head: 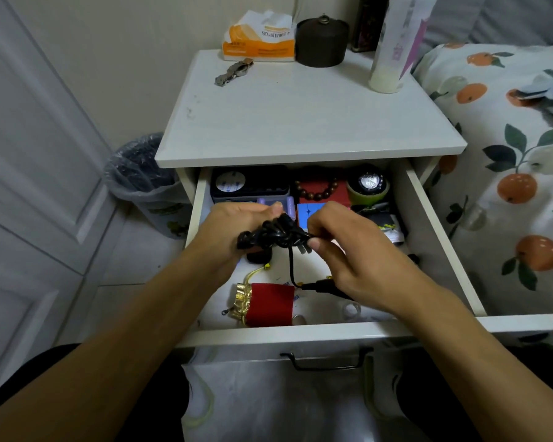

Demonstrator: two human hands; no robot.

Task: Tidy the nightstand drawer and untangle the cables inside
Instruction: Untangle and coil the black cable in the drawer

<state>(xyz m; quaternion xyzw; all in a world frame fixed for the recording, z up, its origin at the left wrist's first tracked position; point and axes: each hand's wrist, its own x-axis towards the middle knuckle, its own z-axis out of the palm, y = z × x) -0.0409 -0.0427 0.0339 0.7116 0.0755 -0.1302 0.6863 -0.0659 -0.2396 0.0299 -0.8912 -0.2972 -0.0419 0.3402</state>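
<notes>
Glossy black cable bundle [273, 234], knotted in tight loops, held above the open white drawer [441, 247]. Left hand [237, 228] grip curled round the bundle; right hand [342, 247] grip pinching its end, one strand hanging to a plug. Below: red velvet pouch [270, 303] with gold trim, wooden bead bracelet [316, 191], blue cube [310, 212].

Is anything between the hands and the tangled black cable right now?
Nothing visible. The left hand grips the black cable bundle and the right hand pinches its end, above the open drawer; one strand hangs free toward the drawer floor.
</notes>
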